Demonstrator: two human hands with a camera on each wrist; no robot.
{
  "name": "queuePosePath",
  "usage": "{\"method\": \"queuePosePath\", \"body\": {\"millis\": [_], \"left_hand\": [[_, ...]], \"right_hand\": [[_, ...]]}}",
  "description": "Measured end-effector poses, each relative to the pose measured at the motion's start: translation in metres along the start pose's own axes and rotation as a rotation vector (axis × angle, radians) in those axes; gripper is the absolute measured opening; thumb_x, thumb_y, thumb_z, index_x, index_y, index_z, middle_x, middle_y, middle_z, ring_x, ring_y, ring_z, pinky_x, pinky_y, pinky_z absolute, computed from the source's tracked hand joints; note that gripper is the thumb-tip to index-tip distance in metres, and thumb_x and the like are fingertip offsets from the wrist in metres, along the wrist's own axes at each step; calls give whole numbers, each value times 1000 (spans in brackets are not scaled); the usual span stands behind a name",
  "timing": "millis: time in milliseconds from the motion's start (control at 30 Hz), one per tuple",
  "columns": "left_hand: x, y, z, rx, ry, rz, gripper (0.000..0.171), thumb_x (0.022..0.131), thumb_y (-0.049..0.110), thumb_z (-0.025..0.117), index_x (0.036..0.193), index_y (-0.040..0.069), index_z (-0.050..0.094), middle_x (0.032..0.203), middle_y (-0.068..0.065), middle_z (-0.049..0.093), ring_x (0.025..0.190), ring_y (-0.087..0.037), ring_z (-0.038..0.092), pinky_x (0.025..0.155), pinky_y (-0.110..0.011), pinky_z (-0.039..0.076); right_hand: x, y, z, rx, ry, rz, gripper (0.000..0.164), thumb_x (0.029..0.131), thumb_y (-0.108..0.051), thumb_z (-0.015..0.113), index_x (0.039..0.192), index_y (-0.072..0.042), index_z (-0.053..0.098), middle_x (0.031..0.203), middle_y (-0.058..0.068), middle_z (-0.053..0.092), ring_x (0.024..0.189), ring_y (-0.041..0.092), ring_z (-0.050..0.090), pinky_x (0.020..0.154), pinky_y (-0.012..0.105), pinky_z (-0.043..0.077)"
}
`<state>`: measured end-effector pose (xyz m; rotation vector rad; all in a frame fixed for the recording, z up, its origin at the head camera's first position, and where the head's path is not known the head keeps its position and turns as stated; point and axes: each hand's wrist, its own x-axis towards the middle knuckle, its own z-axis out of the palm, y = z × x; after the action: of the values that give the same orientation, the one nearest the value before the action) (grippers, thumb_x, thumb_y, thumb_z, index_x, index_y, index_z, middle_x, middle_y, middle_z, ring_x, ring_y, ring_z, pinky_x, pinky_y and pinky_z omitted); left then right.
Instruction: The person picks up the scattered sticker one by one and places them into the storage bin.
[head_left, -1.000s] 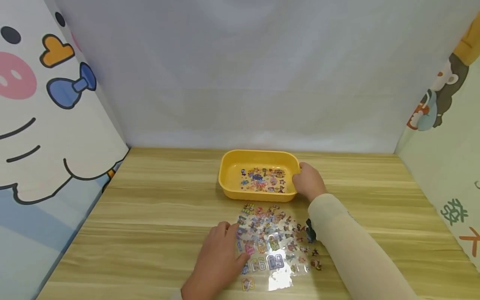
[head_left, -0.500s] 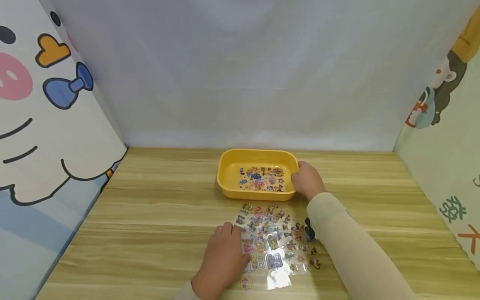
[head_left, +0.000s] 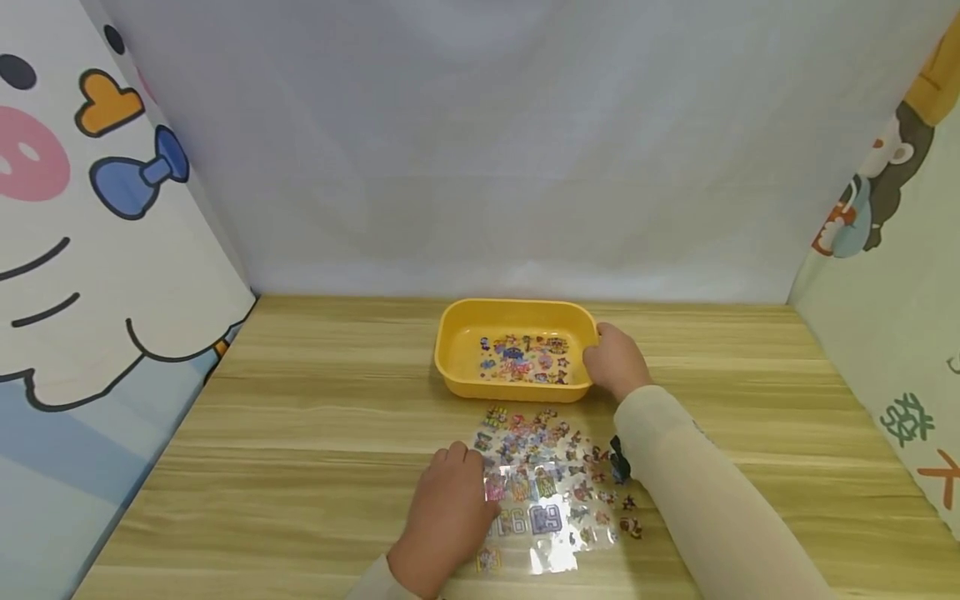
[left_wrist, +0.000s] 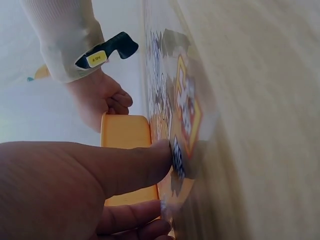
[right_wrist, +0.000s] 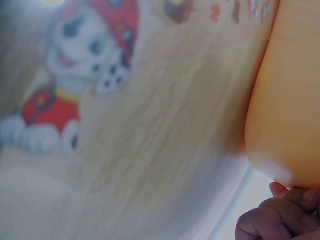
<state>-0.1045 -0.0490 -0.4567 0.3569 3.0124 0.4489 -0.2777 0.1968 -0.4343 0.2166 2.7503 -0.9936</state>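
A yellow plastic tray (head_left: 517,392) stands on the wood-grain table, with cartoon stickers (head_left: 517,358) showing on its floor. My right hand (head_left: 617,360) grips its right end, with fingers curled at the wall in the right wrist view. In front of the tray lie clear sticker sheets (head_left: 547,492), overlapping, printed with small cartoon figures and numbers. My left hand (head_left: 450,517) is at their left edge. In the left wrist view its thumb (left_wrist: 150,162) and fingers pinch the edge of one sheet; the fingertips are partly hidden.
A pale curtain (head_left: 517,167) hangs behind the table (head_left: 315,467). Cartoon-printed panels stand at the left (head_left: 172,275) and right (head_left: 862,350). A dark strap (head_left: 619,460) hangs from the right sleeve, above the sheets' right side.
The upper sticker sheet has shifted slightly left and away from me with my left hand, and its glare has changed. My right hand and the tray have stayed put.
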Motion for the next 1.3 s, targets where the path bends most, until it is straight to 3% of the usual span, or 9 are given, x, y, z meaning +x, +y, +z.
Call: {"method": "queuePosePath", "body": {"millis": [200,567,733,933,1300], "left_hand": [[2,1,0,23,4,2,60,78,37,91,113,-6,67,101,-11,59,92,-25,55,90,-42,51],[10,-3,1,-119,80,-52,30,79,12,86,100,-3,71,87,-12,62,82,-29,62,77,-44,57],[15,-7,1,-246,44,-94,23,80,8,81,99,-1,73,86,-9,65,77,-25,61,73,-43,55],[21,-11,-3,-353,-21,-150,19,82,12,85,88,5,69,82,-3,65,73,-21,59,70,-40,55],[33,-27,-8,-522,-97,-140,36,79,14,88,63,14,57,62,3,52,59,-16,48,54,-31,41]], "right_hand": [[0,2,0,-2,1,3,58,105,-13,42,157,8,29,150,29,45,124,40,54,108,52,43],[-1,1,-2,-1,7,-6,58,103,-13,41,156,8,30,150,30,46,125,41,53,110,53,42],[-1,0,-2,-4,10,-11,58,103,-12,42,156,8,32,148,29,47,124,40,54,109,53,42],[0,0,-1,-15,11,-22,58,103,-13,42,155,9,32,149,30,46,128,41,52,112,54,39],[1,1,0,-10,10,-20,58,102,-12,41,156,9,31,150,30,46,127,42,53,111,54,40]]}}
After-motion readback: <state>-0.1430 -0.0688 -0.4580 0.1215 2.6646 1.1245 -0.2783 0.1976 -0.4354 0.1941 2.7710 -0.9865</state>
